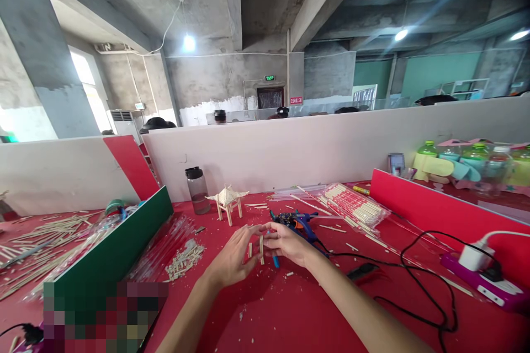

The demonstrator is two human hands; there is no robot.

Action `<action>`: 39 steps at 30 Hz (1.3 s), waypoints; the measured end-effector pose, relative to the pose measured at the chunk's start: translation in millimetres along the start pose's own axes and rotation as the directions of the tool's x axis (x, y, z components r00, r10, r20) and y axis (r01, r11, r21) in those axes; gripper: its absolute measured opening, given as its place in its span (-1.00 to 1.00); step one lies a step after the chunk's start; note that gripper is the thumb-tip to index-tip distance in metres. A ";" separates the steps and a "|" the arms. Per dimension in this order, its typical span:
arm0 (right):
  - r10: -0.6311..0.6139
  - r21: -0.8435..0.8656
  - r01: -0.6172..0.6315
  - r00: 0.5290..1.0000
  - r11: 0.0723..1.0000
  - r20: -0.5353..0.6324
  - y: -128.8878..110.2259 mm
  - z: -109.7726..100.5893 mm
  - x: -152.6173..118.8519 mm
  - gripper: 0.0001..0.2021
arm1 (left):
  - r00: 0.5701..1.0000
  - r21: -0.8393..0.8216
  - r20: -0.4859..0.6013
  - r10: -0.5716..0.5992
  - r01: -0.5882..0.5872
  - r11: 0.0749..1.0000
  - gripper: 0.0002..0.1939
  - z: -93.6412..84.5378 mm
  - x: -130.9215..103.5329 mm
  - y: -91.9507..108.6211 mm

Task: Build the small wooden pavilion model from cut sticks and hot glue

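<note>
Both hands meet above the red table, fingertips close together around short pale wooden sticks. My right hand (287,244) has its fingers closed on an upright wooden stick (261,251). My left hand (234,256) curves in from the other side, its thumb tip by the foot of that stick. A second short stick (250,250) shows between the left thumb and fingers; whether the two are joined is hidden. Just behind the right fingers lies a blue rod-like thing (276,261), partly covered. Beyond the hands stands a small pavilion model (227,201) built of sticks.
A blue glue gun (304,226) lies behind my right hand, its black cable (364,255) running right to a purple power strip (484,281). Stick offcuts (185,260) are heaped left. Bundled sticks (356,207) and a dark bottle (197,190) stand farther back. Green (120,242) and red (439,209) dividers flank the table.
</note>
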State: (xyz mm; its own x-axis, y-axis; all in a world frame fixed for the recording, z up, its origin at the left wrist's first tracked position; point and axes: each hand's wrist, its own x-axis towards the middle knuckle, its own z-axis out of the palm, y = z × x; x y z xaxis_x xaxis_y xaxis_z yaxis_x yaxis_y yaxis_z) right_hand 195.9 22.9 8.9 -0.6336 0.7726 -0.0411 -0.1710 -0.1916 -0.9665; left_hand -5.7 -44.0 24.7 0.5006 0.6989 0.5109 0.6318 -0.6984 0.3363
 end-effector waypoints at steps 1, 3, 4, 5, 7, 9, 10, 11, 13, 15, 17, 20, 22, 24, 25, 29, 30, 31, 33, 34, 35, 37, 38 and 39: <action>0.003 0.006 -0.003 1.000 1.000 -0.004 -0.6 0.4 -0.3 -0.51 | 1.000 0.000 0.003 -0.003 0.003 1.000 -0.50 0.1 -0.1 0.2; 0.004 0.014 -0.004 1.000 1.000 -0.012 -1.7 1.3 -0.9 -0.52 | 1.000 -0.005 0.000 -0.013 0.013 1.000 -0.50 0.5 -0.4 0.4; 0.002 0.017 -0.002 1.000 1.000 -0.015 -2.0 1.7 -1.0 -0.52 | 1.000 -0.009 -0.001 -0.019 0.019 1.000 -0.50 0.8 -0.6 0.4; 0.000 0.018 0.000 1.000 1.000 -0.018 -2.2 2.0 -1.1 -0.52 | 1.000 -0.012 -0.002 -0.024 0.024 1.000 -0.50 1.0 -0.7 0.3; 0.000 0.019 0.001 1.000 1.000 -0.023 -2.2 2.4 -0.9 -0.52 | 1.000 -0.017 -0.004 -0.028 0.028 0.999 -0.49 1.4 -1.0 0.1; 0.001 0.019 -0.001 1.000 1.000 -0.027 -1.9 2.6 -0.8 -0.52 | 1.000 -0.017 -0.006 -0.030 0.030 0.999 -0.49 1.4 -1.2 -0.1; 0.002 0.020 -0.001 1.000 1.000 -0.028 -1.7 2.7 -0.8 -0.52 | 0.999 -0.016 -0.008 -0.035 0.035 0.999 -0.49 1.4 -1.3 0.1; -0.001 0.022 0.001 1.000 1.000 -0.028 -1.4 2.7 -0.8 -0.52 | 0.999 -0.014 -0.009 -0.039 0.039 0.999 -0.49 1.4 -1.3 0.4; -0.011 0.028 0.011 1.000 1.000 -0.026 -0.8 2.5 -0.7 -0.51 | 0.999 -0.007 -0.002 -0.046 0.046 0.999 -0.48 1.5 -1.1 1.7; -0.019 0.030 0.019 1.000 0.999 -0.021 0.0 2.3 -0.5 -0.50 | 0.999 0.001 0.003 -0.049 0.049 0.999 -0.48 1.4 -0.6 3.3; -0.019 0.021 0.019 1.000 1.000 -0.018 0.6 2.2 -0.2 -0.50 | 0.999 0.014 0.004 -0.050 0.049 0.999 -0.47 0.4 0.1 3.5; -0.034 -0.014 0.033 0.998 0.999 -0.058 -0.2 2.5 0.7 -0.52 | 0.998 0.040 -0.007 -0.070 0.070 0.997 -0.45 -3.8 -0.6 -3.3; -0.064 -0.037 0.060 0.991 0.998 -0.116 -2.0 2.2 1.4 -0.55 | 0.993 0.053 -0.028 -0.118 0.119 0.991 -0.43 -7.3 -3.3 -14.0; -0.093 -0.056 0.084 0.982 0.995 -0.164 -4.3 1.0 2.0 -0.60 | 0.981 0.068 -0.044 -0.188 0.191 0.979 -0.43 -9.0 -8.1 -28.0; -0.105 -0.061 0.095 0.979 0.994 -0.175 -5.3 0.1 2.3 -0.62 | 0.975 0.078 -0.031 -0.220 0.222 0.972 -0.44 -8.6 -10.9 -35.1; -0.144 -0.055 0.136 0.969 0.989 -0.201 -7.6 -2.6 3.8 -0.67 | 0.951 0.096 0.080 -0.299 0.291 0.952 -0.44 -0.7 -19.6 -54.2; -0.148 -0.053 0.140 0.967 0.989 -0.208 -7.7 -2.9 4.3 -0.67 | 0.947 0.092 0.097 -0.305 0.297 0.951 -0.43 1.6 -20.6 -55.6; -0.149 -0.052 0.141 0.966 0.989 -0.213 -7.8 -3.0 4.7 -0.67 | 0.944 0.087 0.110 -0.310 0.302 0.949 -0.42 3.6 -21.0 -55.7; -0.154 -0.054 0.146 0.964 0.988 -0.216 -7.9 -3.1 5.5 -0.68 | 0.941 0.079 0.130 -0.314 0.306 0.949 -0.41 6.1 -21.2 -53.8; -0.159 -0.055 0.150 0.963 0.987 -0.217 -8.0 -3.2 5.8 -0.68 | 0.939 0.074 0.138 -0.314 0.306 0.949 -0.40 6.7 -21.1 -52.6; -0.162 -0.056 0.154 0.963 0.987 -0.217 -8.1 -3.2 5.9 -0.68 | 0.938 0.068 0.146 -0.313 0.307 0.949 -0.38 6.8 -21.0 -51.7; -0.169 -0.056 0.160 0.961 0.986 -0.219 -8.5 -3.5 5.9 -0.68 | 0.938 0.054 0.156 -0.310 0.305 0.951 -0.36 5.9 -21.0 -51.2; -0.171 -0.055 0.163 0.960 0.985 -0.221 -8.8 -3.6 5.9 -0.68 | 0.938 0.049 0.159 -0.308 0.304 0.951 -0.36 5.0 -21.0 -51.7; -0.173 -0.054 0.165 0.960 0.985 -0.222 -9.0 -3.8 5.8 -0.67 | 0.938 0.050 0.158 -0.308 0.304 0.951 -0.36 3.5 -21.0 -52.4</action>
State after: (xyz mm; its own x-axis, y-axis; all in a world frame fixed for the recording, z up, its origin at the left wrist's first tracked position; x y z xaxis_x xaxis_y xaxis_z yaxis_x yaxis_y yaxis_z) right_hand 196.6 31.4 16.4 -0.4112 0.9088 0.0713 -0.2323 -0.0288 -0.9722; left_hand -47.2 -21.6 -6.5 0.3683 0.8952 0.2510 0.7829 -0.4443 0.4356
